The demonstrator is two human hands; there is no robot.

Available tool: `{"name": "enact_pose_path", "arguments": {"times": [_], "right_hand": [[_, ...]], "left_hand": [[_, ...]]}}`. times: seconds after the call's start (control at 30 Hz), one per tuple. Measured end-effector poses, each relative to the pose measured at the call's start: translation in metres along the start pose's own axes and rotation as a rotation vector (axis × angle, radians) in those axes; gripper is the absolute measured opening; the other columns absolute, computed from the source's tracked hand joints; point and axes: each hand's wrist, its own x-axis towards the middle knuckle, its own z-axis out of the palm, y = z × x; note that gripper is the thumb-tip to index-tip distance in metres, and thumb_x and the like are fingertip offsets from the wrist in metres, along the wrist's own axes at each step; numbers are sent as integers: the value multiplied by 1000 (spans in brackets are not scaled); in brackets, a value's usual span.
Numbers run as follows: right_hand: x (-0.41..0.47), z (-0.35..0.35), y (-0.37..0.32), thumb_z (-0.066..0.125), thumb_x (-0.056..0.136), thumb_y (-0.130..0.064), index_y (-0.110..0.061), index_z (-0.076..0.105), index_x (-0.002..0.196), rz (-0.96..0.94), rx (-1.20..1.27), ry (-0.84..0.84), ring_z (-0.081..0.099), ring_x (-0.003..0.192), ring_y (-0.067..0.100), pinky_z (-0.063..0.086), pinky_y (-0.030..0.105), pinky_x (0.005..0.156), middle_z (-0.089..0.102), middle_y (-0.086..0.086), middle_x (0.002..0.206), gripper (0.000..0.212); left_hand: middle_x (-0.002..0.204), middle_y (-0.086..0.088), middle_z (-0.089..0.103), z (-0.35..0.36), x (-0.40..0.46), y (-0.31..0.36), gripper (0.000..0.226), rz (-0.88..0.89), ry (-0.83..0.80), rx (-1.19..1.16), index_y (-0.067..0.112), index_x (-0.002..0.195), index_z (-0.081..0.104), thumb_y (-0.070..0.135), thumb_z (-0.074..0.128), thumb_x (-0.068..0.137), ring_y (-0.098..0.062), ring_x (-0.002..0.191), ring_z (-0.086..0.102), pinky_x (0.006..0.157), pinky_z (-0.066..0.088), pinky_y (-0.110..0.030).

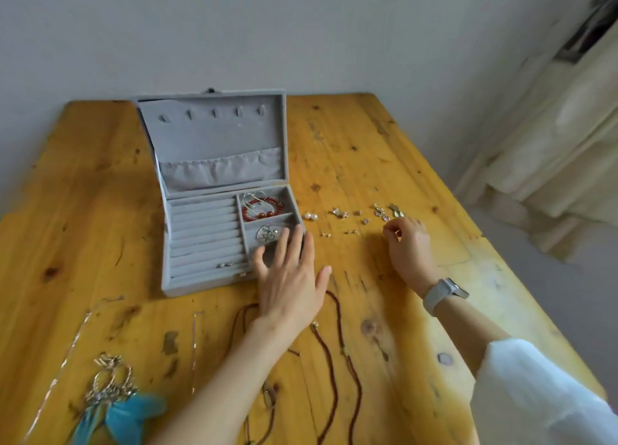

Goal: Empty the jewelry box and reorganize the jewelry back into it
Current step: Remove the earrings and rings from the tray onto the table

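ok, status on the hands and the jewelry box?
Left hand open, fingers spread at jewelry box front right corner. Right hand pinching a small piece among earrings. Box lid up, red bead bracelet inside. Nothing blocking.

A home, most likely; a worn pine table (384, 163) stands against a plain white wall (301, 26). Cream curtains (551, 137) hang on the right.

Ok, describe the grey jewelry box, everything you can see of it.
The jewelry box is grey, velvet-looking, and stands open on the wooden table, lid upright. The lid lining carries five small hooks above a gathered pocket. The base has ring rolls on the left, with a small ring low down, and compartments on the right: the far one holds a red bead bracelet, the next a silver piece. The left hand, fingers spread, is over its near right corner.
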Motion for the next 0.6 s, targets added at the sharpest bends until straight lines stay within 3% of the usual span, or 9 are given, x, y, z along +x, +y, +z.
{"name": "enact_pose_path", "arguments": {"times": [0.07,0.23,0.43,0.53,0.6], "right_hand": [[1,5,2,52,90,-6,0,62,95,-39,-41,-13,46,97,31,32,28,78,61,16,100,12],[0,12,1,53,90,-5,0,64,94,-104,-36,-3,47,95,31,32,25,77,62,15,98,13],[-3,11,-1,56,88,-8,-2,66,96,-148,-20,-1,50,94,31,38,28,77,64,14,97,14],[-4,8,-1,56,89,-9,-2,65,100,-147,-7,-28,49,95,28,37,26,77,64,13,100,16],[-5,6,0,56,89,-10,-3,63,103,-139,12,-45,49,96,27,37,26,78,64,12,101,17]], "left_hand": [[155,0,12,7,-1,-1,65,-5,-9,0,16,147,17,52,22,93,-17,144,4,109,4,-51],[153,-1,19,7,-2,-3,69,4,29,2,14,145,25,52,20,88,-18,143,6,109,4,-52],[144,-6,40,7,-2,-3,66,21,38,60,9,136,43,51,25,88,-20,138,24,103,9,-51],[153,-2,17,3,-3,-2,65,21,8,39,13,145,21,51,26,93,-15,140,-3,107,-3,-50],[156,0,5,1,-4,-2,66,24,0,57,15,147,9,51,25,95,-14,141,-11,108,-7,-48]]}}
